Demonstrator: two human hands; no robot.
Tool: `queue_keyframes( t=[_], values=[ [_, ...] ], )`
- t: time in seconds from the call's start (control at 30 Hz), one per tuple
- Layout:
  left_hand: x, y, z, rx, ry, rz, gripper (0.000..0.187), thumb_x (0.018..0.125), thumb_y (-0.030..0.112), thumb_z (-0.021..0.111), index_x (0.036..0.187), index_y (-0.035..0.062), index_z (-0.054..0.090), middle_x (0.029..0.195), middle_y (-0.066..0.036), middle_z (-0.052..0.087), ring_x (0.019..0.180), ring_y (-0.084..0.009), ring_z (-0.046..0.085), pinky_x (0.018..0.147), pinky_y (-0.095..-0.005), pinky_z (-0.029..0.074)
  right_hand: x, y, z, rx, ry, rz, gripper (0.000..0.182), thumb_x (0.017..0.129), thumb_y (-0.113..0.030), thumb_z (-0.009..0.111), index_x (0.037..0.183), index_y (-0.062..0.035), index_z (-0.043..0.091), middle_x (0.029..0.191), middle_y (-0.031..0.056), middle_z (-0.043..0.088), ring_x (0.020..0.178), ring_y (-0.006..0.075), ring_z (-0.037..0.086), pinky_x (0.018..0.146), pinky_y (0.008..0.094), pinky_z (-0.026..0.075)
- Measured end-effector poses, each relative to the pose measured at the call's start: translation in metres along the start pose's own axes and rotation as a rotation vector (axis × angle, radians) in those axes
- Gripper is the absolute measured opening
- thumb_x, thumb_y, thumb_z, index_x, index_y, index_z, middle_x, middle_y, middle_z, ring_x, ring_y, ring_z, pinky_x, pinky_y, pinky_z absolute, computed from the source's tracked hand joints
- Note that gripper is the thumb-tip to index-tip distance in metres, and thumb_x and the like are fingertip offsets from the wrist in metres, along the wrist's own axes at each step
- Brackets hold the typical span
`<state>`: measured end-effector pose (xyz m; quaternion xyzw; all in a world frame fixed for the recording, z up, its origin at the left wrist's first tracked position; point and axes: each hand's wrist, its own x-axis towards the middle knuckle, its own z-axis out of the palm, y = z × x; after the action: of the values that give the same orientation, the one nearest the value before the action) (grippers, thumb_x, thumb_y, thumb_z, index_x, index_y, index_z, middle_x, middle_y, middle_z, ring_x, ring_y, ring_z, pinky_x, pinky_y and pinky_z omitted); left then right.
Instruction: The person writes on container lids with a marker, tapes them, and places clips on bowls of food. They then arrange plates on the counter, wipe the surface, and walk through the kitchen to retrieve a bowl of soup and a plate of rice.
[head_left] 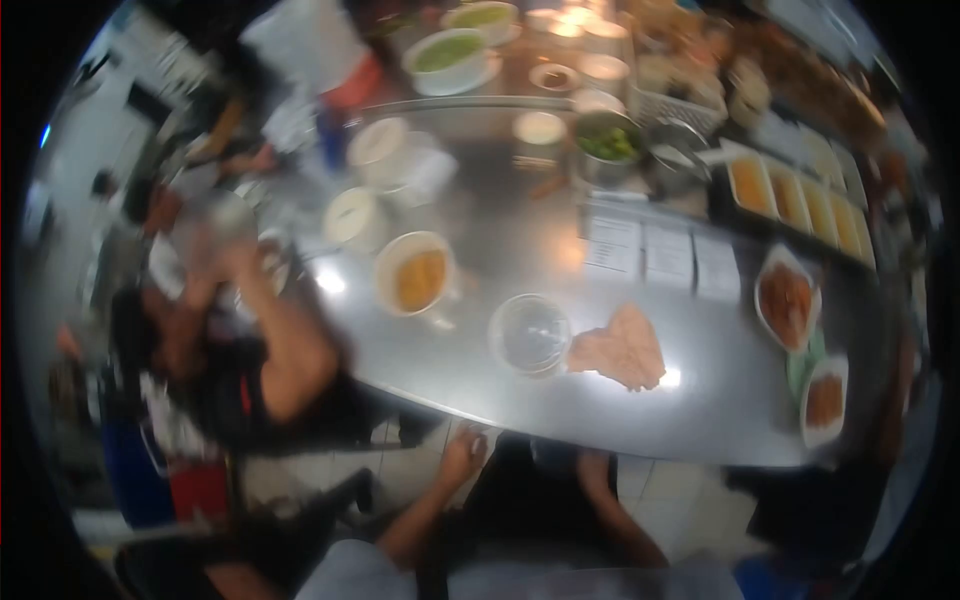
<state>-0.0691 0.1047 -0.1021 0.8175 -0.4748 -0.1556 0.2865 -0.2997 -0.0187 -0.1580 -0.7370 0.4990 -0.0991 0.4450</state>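
My left hand hangs just off the near edge of the steel table, its fingers curled closed; blur hides what may be inside them. My right hand is low at the same edge, against my dark clothing, with its fingers mostly hidden beside a dark bluish thing. On the table ahead of both hands lies a round, clear, shallow bowl. Touching or overlapping its right side is a flat, irregular, salmon-pink piece with a soft outline. Both hands are apart from these two.
A white bowl of orange food and white tubs stand left. At right are oval dishes of reddish food, a tray of yellow portions and paper slips. Another person's arm works at the left.
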Motion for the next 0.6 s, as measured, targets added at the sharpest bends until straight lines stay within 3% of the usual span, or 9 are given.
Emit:
queue_keyframes(
  t=[0.03, 0.07, 0.17, 0.23, 0.3, 0.33, 0.43, 0.5, 0.6],
  values=[
    [-0.007, 0.006, -0.03, -0.086, 0.087, 0.021, 0.018, 0.08, 0.003, 0.055, 0.098, 0.0001, 0.055, 0.091, -0.015, 0.056, 0.081, -0.0286, 0.058, 0.069, -0.0377, 0.047, -0.013, -0.026, -0.024, 0.006, 0.093, -0.038, 0.026, 0.09, -0.021, 0.042, 0.095, 0.0005, 0.056, 0.089, 0.0247, 0.056, 0.084, 0.0334, 0.056, 0.073, 0.0429, 0.043],
    [-0.014, 0.017, -0.061, -0.114, 0.145, -0.125, 0.017, 0.08, 0.001, 0.055, 0.097, 0.0004, 0.056, 0.091, -0.015, 0.056, 0.08, -0.0268, 0.058, 0.068, -0.0358, 0.047, -0.021, -0.07, -0.057, 0.191, -0.009, 0.059, 0.025, 0.09, -0.019, 0.042, 0.095, 0.0011, 0.055, 0.087, 0.0226, 0.057, 0.081, 0.0334, 0.056, 0.072, 0.0408, 0.043],
    [-0.013, 0.001, -0.116, -0.164, 0.431, -0.373, 0.015, 0.083, 0.002, 0.053, 0.098, -0.0001, 0.055, 0.092, -0.012, 0.056, 0.078, -0.0187, 0.057, 0.066, -0.0303, 0.046, -0.011, -0.175, -0.101, 0.26, -0.006, -0.217, 0.017, 0.089, -0.01, 0.043, 0.093, 0.0024, 0.054, 0.084, 0.0211, 0.056, 0.077, 0.0364, 0.055, 0.07, 0.0385, 0.043],
    [0.017, 0.013, -0.147, -0.463, 0.584, -0.409, 0.016, 0.087, 0.006, 0.05, 0.1, -0.0008, 0.055, 0.092, -0.011, 0.057, 0.078, -0.0162, 0.056, 0.068, -0.0287, 0.046, 0.025, -0.23, -0.118, 0.259, 0.102, -0.503, 0.017, 0.089, -0.008, 0.043, 0.093, 0.0035, 0.054, 0.082, 0.0205, 0.056, 0.076, 0.036, 0.055, 0.069, 0.0378, 0.044],
    [0.059, 0.018, -0.171, -0.53, 0.563, -0.33, 0.026, 0.092, 0.02, 0.045, 0.104, -0.0009, 0.054, 0.089, -0.004, 0.055, 0.072, -0.0123, 0.053, 0.065, -0.0231, 0.042, 0.077, -0.297, -0.123, 0.135, 0.171, -0.642, 0.016, 0.088, -0.007, 0.045, 0.094, 0.0031, 0.055, 0.083, 0.0195, 0.055, 0.08, 0.034, 0.054, 0.072, 0.0391, 0.042],
    [0.084, 0.02, -0.179, -0.596, 0.552, -0.323, 0.031, 0.093, 0.025, 0.041, 0.107, -0.0003, 0.053, 0.093, -0.005, 0.055, 0.076, -0.0126, 0.052, 0.068, -0.0236, 0.042, 0.106, -0.328, -0.115, 0.222, 0.227, -0.722, 0.018, 0.087, -0.01, 0.045, 0.095, 0.002, 0.056, 0.086, 0.019, 0.056, 0.082, 0.0345, 0.053, 0.072, 0.0407, 0.042],
    [0.166, -0.011, -0.175, -0.65, 0.495, -0.19, 0.047, 0.094, 0.038, 0.032, 0.116, 0.0012, 0.05, 0.107, -0.008, 0.055, 0.09, -0.0152, 0.052, 0.077, -0.0287, 0.042, 0.2, -0.374, -0.057, -0.109, 0.261, -0.625, 0.017, 0.086, -0.014, 0.045, 0.09, -0.0026, 0.057, 0.093, 0.0189, 0.055, 0.082, 0.0361, 0.056, 0.072, 0.0413, 0.045],
    [0.226, -0.05, -0.152, -0.274, 0.51, -0.104, 0.049, 0.095, 0.037, 0.027, 0.12, 0.0001, 0.047, 0.113, -0.017, 0.054, 0.094, -0.0333, 0.056, 0.083, -0.0416, 0.041, 0.225, -0.379, -0.021, -0.248, 0.256, -0.563, 0.017, 0.086, -0.014, 0.045, 0.089, -0.0031, 0.058, 0.093, 0.0187, 0.055, 0.081, 0.0359, 0.056, 0.071, 0.0417, 0.045],
    [0.249, 0.011, -0.202, -0.028, 0.342, -0.282, 0.04, 0.094, 0.031, 0.031, 0.115, 0.0039, 0.051, 0.101, -0.018, 0.055, 0.087, -0.0365, 0.055, 0.076, -0.0441, 0.043, 0.236, -0.395, 0.009, -0.363, 0.241, -0.49, 0.017, 0.085, -0.017, 0.048, 0.087, -0.0044, 0.059, 0.088, 0.0176, 0.054, 0.077, 0.0349, 0.057, 0.066, 0.0437, 0.045]
  ],
)
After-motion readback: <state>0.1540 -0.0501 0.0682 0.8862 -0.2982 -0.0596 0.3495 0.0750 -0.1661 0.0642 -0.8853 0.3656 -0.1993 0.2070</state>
